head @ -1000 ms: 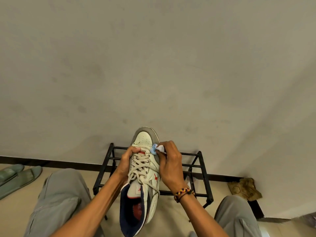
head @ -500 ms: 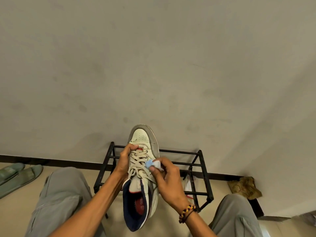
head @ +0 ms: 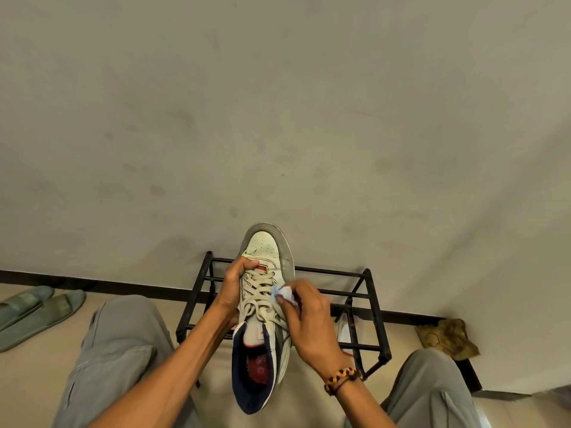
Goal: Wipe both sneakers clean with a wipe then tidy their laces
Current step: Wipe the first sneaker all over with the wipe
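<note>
A white sneaker (head: 266,247) with a grey toe rim, navy lining and cream laces (head: 259,293) is held up in front of me, toe pointing away. My left hand (head: 232,287) grips its left side near the laces. My right hand (head: 306,316) pinches a small crumpled blue-white wipe (head: 283,294) and presses it against the sneaker's right side beside the laces. A second white sneaker (head: 345,330) shows partly behind the rack bars at the right.
A low black metal shoe rack (head: 360,307) stands against the grey wall just beyond the sneaker. Green slippers (head: 37,310) lie on the floor at the left. A crumpled brown cloth (head: 448,336) sits at the right. My grey-trousered knees flank the hands.
My right hand with the wipe has slid back from near the toe to the sneaker's right side beside the laces. The left hand keeps its grip.
</note>
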